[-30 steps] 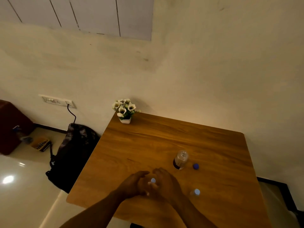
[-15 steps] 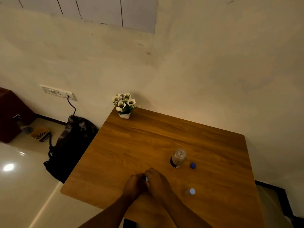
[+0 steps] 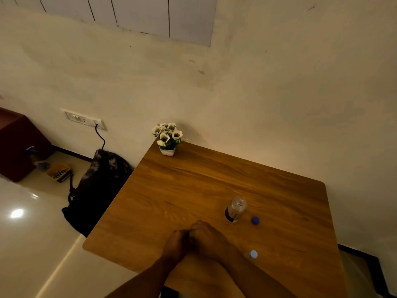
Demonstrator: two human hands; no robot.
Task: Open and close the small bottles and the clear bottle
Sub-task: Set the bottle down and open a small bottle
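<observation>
My left hand (image 3: 176, 244) and my right hand (image 3: 209, 235) are pressed together over the near part of the wooden table (image 3: 193, 186). Both are closed around a small bottle that the fingers hide completely. The clear bottle (image 3: 235, 209) stands upright just beyond and to the right of my right hand, with no cap on. Its dark blue cap (image 3: 255, 220) lies on the table to its right. A second small bottle (image 3: 252, 254) with a pale blue cap stands beside my right forearm.
A small white pot of flowers (image 3: 168, 139) sits at the table's far left corner against the wall. On the floor to the left lie a dark backpack (image 3: 101, 186) and a cable running up to a wall socket (image 3: 84, 119).
The pale cap seen between my fingers a second ago is now covered by both hands. The view has tilted slightly; the bottles on the table have not moved.
</observation>
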